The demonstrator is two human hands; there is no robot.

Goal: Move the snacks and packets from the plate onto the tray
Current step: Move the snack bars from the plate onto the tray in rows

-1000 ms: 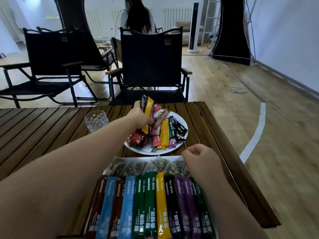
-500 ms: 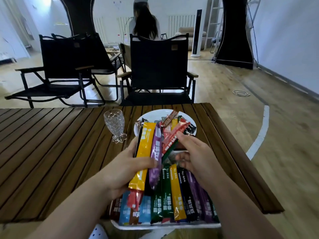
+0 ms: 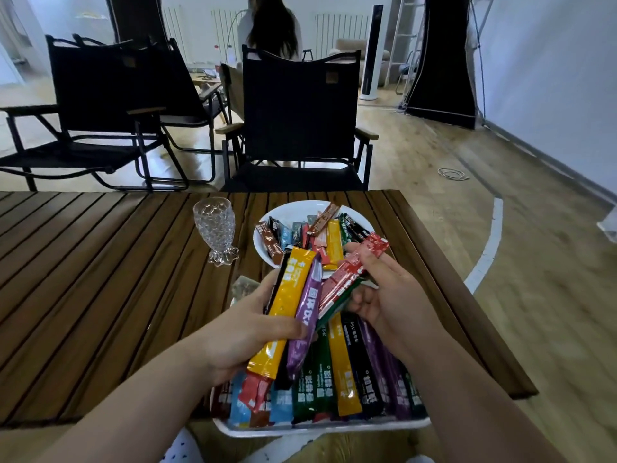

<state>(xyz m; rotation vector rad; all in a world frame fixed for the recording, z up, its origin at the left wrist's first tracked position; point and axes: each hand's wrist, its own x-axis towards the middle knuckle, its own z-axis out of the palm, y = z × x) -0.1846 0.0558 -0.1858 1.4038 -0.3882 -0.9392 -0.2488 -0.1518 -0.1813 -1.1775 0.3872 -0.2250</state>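
Observation:
A white plate [image 3: 293,210] at the table's far right still holds several stick packets [image 3: 329,233]. Nearer me, a white tray [image 3: 320,427] carries a row of coloured stick packets [image 3: 344,372]. Above the tray, my left hand [image 3: 247,332] grips a bunch of packets, with a yellow packet [image 3: 287,305] and a purple packet [image 3: 305,315] on top. My right hand [image 3: 387,295] pinches a red packet [image 3: 354,272] and a green one under it, pulled from the same bunch.
A clear patterned glass [image 3: 215,228] stands on the wooden slat table [image 3: 83,279] left of the plate. Black folding chairs [image 3: 297,118] stand beyond the table. A person stands behind them. The table's right edge is close to the tray.
My left hand lifted a bunch of packets off the plate and brought it back over the tray. My right hand rose from the tray and took hold of the red packet.

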